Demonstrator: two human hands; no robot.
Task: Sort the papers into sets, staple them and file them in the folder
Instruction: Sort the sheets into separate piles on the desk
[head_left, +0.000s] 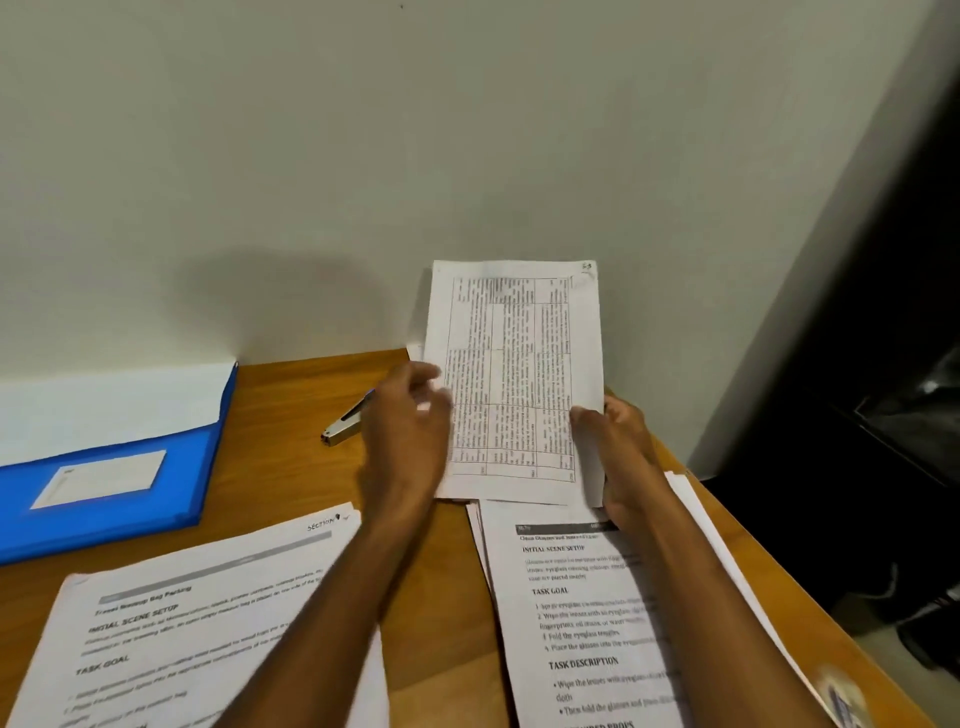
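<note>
You hold the white printed table-sheet set (514, 384) upright just right of the small metal stapler (345, 422), right hand (621, 447) gripping its edge, left hand (410, 415) loosely steadying, likely squaring it for stapling on the wooden bench (291, 395).

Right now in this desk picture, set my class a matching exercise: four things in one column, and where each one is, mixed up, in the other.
Things
1. blue folder
2. stapler
3. table-printed sheets
4. page headed SECTION

Places
A. held upright between the left hand and right hand
B. lying flat at the near left of the desk
C. on the desk just left of the left hand
D. open at the far left, by the wall

Pairs: 1-D, 2-C, 3-A, 4-B
</note>
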